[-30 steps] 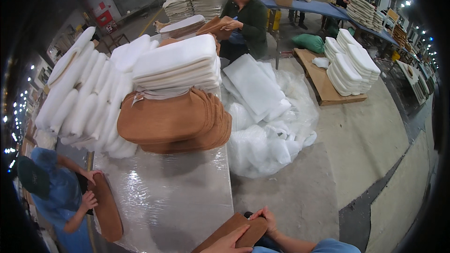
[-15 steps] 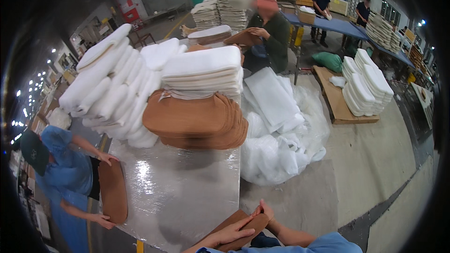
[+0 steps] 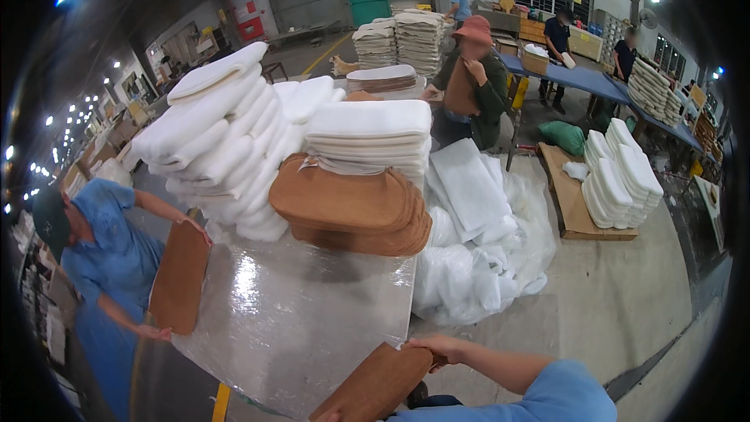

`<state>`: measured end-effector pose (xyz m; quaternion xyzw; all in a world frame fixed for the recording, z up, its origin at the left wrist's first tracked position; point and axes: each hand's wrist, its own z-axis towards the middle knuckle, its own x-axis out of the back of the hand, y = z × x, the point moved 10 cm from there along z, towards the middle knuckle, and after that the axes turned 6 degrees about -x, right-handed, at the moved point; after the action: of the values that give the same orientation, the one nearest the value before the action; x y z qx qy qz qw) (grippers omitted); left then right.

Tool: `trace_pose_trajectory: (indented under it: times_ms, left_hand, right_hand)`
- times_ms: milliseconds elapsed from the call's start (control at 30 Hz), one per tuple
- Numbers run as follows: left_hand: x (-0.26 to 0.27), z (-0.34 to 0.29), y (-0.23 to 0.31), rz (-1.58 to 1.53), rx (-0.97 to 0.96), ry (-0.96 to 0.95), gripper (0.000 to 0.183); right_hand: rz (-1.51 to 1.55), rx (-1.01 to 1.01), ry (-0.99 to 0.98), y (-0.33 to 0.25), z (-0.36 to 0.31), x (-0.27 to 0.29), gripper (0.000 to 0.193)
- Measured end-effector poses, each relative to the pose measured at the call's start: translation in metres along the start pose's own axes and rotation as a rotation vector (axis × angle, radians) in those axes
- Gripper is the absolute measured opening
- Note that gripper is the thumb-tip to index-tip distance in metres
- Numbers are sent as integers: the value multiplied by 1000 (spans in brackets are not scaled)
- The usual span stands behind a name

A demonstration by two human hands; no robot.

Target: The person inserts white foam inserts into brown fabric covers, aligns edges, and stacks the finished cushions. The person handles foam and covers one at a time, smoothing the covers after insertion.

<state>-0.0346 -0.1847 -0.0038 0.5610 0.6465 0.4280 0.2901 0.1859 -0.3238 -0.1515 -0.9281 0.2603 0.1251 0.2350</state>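
A brown oblong fabric piece (image 3: 378, 381) slants across the table's near edge in front of me. Its far right end is gripped in my right hand (image 3: 433, 348), with the fingers partly hidden behind the cloth. My left hand (image 3: 331, 415) holds the lower left end, mostly cut off by the picture's bottom edge. Farther up the table lies a stack of brown fabric pieces (image 3: 344, 207) of like shape. White padded pieces (image 3: 367, 121) are piled just behind that stack.
A tall pile of white pads (image 3: 226, 137) leans at left. Beside it, a co-worker (image 3: 117, 238) holds another brown piece (image 3: 181, 277) at the plastic-covered table (image 3: 305, 309). Bagged white padding (image 3: 484, 266) lies right of the table. Another co-worker (image 3: 488, 86) in a red hat stands beyond.
My right hand has moved to the brown piece's far end, and my left hand has slid down to its near end. The co-worker in the red hat has raised a brown piece upright.
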Motion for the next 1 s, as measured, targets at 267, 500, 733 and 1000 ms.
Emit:
trace_pose_trajectory:
  times_ms: [267,500,733,1000]
  left_hand:
    - [45,-37,-26,-106,94,269,74]
    - [69,-51,-52,-197,107,406,76]
    - [83,-67,-71,-264,110,498,79]
    - [88,-99,-80,-269,88,659,82]
  right_hand:
    - [-199,-334,15,5,27,8,50]
    - [-295,-455,161,-7,46,0,44]
    - [-326,-665,88,4,61,-7,52]
    - [-420,-534,55,-13,60,-26,60]
